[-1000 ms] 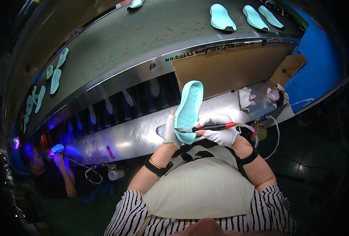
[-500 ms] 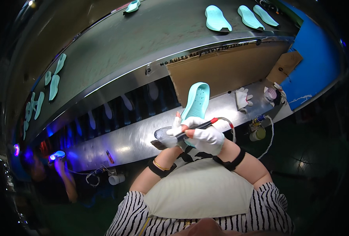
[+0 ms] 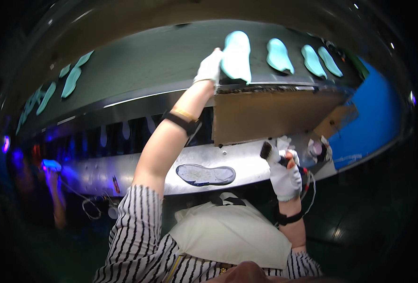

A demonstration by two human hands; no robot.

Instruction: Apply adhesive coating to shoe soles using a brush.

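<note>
My left hand (image 3: 209, 69), in a white glove, reaches far forward and grips the left edge of a turquoise shoe sole (image 3: 237, 55) at the belt's near edge. Its smooth side faces up; some of my fingers are hidden. On the right, my gloved right hand (image 3: 285, 177) is closed round a brush with dark bristles (image 3: 266, 150) and a dark handle. A red-marked tube trails from it. A grey shoe sole (image 3: 206, 175) lies on the metal shelf (image 3: 164, 181) in front of me, apart from both hands.
More turquoise soles (image 3: 279, 55) lie on the dark belt (image 3: 162, 61), right and far left. A cardboard sheet (image 3: 270, 113) stands below the belt beside a blue panel (image 3: 374, 118). A round container (image 3: 316, 150) sits on the shelf's right end. At left, a co-worker's hand (image 3: 52, 175) holds a lit piece.
My left hand has carried the turquoise sole from the shelf to the belt, turned smooth side up. My right hand moved right with the brush. The grey sole is uncovered.
</note>
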